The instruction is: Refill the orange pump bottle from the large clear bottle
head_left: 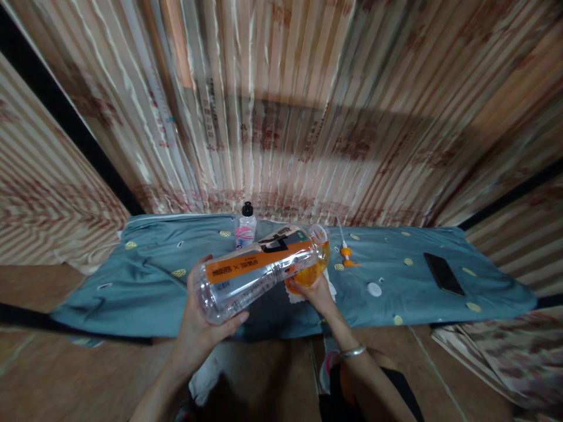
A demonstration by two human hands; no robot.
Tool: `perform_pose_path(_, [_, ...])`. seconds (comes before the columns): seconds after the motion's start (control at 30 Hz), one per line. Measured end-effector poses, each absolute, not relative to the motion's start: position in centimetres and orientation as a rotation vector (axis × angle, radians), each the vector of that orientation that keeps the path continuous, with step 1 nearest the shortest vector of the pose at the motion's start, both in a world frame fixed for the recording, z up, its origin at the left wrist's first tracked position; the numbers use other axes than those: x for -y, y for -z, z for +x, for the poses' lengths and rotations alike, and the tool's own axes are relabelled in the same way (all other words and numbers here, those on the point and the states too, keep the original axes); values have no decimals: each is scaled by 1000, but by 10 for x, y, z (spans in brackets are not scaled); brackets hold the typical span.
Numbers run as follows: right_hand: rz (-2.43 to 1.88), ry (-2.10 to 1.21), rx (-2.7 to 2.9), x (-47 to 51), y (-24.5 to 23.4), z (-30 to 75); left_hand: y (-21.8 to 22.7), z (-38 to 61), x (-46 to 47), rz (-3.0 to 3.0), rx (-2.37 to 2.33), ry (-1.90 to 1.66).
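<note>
Both hands loaded. My left hand [209, 328] is wrapped around the base end of a big clear bottle [259, 266] with an orange and grey label; I've got it slanted well over, neck end off to the right. My right hand [315, 294] is gripping an amber bottle [310, 272] low on its body, just behind and below that neck. The necks overlap from this angle; can't tell whether the rims touch, or what's inside the clear one. Both are up over the blue-green sheet [145, 293], near its middle. White cloth [332, 288] sits by my right hand, partly hidden. Right of the amber bottle: a pump [346, 255] with an orange head, lying on the sheet, then a round white cap [374, 289], then a dark phone [444, 274] farther along. Behind the clear bottle: an upright black-capped bottle [246, 225], lower part hidden. Silver bracelet [353, 351] on my right wrist. Striped curtain [272, 129] behind everything.
</note>
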State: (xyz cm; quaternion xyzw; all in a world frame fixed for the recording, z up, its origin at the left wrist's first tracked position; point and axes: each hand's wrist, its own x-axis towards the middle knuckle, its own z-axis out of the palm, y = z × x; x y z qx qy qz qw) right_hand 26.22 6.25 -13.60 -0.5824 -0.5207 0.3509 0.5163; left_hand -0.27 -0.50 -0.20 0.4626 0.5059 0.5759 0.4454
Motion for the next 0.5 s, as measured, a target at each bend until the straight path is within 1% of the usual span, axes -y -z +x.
perform_pose_path(0.27, [-1419, -782, 1275, -60, 128, 264, 7, -5, 1, 1170, -1192, -1446])
perform_pose_path(0.5, [-1455, -795, 1275, -55, 122, 266, 17, -10, -3, 1243, -1107, -1442])
